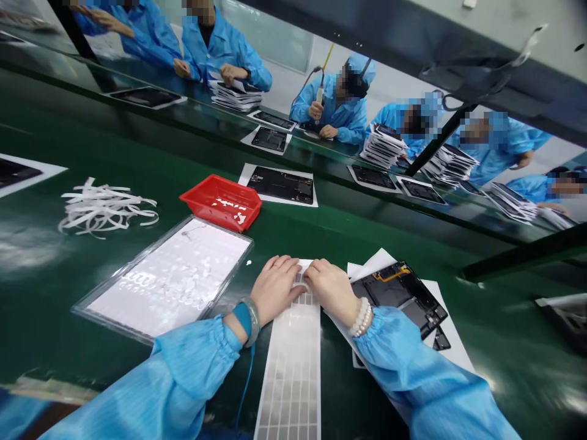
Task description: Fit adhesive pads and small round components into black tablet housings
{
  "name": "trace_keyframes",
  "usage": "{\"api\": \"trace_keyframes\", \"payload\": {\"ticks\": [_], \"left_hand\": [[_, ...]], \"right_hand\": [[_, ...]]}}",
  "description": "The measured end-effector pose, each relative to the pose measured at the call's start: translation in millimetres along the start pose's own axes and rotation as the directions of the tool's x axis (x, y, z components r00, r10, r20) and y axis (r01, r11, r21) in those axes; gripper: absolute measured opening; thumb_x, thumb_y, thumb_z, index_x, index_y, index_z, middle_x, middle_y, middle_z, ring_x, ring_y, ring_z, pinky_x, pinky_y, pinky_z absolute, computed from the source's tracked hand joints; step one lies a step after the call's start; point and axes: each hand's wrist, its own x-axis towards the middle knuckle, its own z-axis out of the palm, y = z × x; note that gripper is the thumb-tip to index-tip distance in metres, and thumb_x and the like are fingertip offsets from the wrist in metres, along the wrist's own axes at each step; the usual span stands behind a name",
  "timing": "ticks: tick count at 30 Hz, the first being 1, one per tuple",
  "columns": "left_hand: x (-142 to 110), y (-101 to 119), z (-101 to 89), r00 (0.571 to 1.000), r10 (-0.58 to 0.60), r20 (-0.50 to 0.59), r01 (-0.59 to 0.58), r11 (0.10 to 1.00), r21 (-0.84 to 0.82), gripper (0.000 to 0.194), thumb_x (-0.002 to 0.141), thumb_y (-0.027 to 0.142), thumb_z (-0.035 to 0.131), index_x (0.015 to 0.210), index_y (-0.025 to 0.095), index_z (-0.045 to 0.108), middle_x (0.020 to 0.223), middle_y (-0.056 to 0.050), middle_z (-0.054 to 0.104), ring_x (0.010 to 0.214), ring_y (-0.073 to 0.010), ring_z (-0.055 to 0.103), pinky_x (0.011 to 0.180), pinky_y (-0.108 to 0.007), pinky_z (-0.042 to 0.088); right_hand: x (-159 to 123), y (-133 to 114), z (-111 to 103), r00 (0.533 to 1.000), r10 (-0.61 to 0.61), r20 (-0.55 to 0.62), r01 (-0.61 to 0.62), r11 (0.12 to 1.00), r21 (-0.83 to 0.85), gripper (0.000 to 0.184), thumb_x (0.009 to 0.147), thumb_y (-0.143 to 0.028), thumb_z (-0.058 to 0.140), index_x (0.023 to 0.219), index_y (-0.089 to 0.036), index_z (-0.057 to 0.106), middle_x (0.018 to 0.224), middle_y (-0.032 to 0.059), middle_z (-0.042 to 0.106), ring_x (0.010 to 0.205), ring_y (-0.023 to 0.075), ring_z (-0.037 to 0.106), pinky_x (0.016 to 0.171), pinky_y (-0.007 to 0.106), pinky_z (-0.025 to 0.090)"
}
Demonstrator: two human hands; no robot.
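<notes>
A long white sheet of small rectangular stickers [296,366] runs away from me across the green bench. At its far end, my left hand [276,288] lies over the left edge, thumb reaching across the stickers and fingers bent on the sheet. My right hand [331,288] is closed at the same end, its fingertips pinching at the sheet close to my left hand. What exactly is between the fingertips is hidden. Beside my right wrist, a black device housing [398,293] with an orange flex cable lies on white paper sheets [452,348].
A clear-edged tray [224,244] with white pieces lies left, with a red bin [220,198] behind it and a pile of white strips [107,211] farther left. Another housing [279,185] lies behind. Co-workers in blue [328,104] sit across the raised line [316,153]; a shelf [413,55] hangs above.
</notes>
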Motion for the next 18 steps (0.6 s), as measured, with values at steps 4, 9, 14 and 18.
{"api": "trace_keyframes", "payload": {"ticks": [4, 9, 14, 18], "left_hand": [[2.6, 0.9, -2.8, 1.000, -0.007, -0.010, 0.007, 1.000, -0.015, 0.022, 0.084, 0.029, 0.065, 0.102, 0.017, 0.061, 0.116, -0.008, 0.064, 0.112, -0.0256, 0.053, 0.099, -0.043, 0.036], [6.3, 2.6, -4.0, 0.998, -0.044, -0.034, 0.043, 0.999, -0.031, 0.007, 0.084, 0.026, 0.065, 0.082, 0.019, 0.063, 0.089, -0.001, 0.068, 0.095, -0.0213, 0.057, 0.090, -0.040, 0.039], [8.2, 0.2, -4.2, 0.999, -0.020, -0.044, 0.019, 1.000, -0.022, 0.015, 0.087, 0.026, 0.061, 0.074, 0.019, 0.062, 0.081, 0.000, 0.068, 0.090, -0.0195, 0.058, 0.092, -0.041, 0.036], [9.6, -3.3, -6.2, 0.999, 0.022, -0.033, -0.022, 1.000, 0.005, 0.021, 0.091, 0.029, 0.055, 0.074, 0.019, 0.063, 0.082, -0.002, 0.068, 0.093, -0.0209, 0.057, 0.096, -0.043, 0.032]], "right_hand": [[-0.2, 0.4, -1.0, 0.998, 0.067, 0.021, -0.069, 0.994, 0.086, 0.008, 0.090, -0.019, 0.053, 0.090, -0.018, 0.061, 0.088, 0.0054, 0.062, 0.084, 0.0187, 0.056, 0.070, 0.029, 0.043], [-4.0, 4.6, -10.4, 0.992, 0.119, 0.053, -0.127, 0.969, 0.212, 0.008, 0.090, -0.018, 0.053, 0.094, -0.019, 0.060, 0.094, 0.0057, 0.063, 0.089, 0.0193, 0.059, 0.072, 0.029, 0.045], [-6.6, 7.7, -15.4, 0.991, 0.125, 0.050, -0.135, 0.951, 0.278, 0.009, 0.089, -0.018, 0.055, 0.096, -0.019, 0.061, 0.097, 0.0051, 0.063, 0.092, 0.0188, 0.059, 0.076, 0.029, 0.046], [-3.8, 7.2, -16.4, 0.995, 0.086, 0.043, -0.094, 0.967, 0.238, 0.009, 0.090, -0.020, 0.055, 0.095, -0.020, 0.062, 0.098, 0.0052, 0.063, 0.092, 0.0188, 0.058, 0.075, 0.028, 0.045]]}}
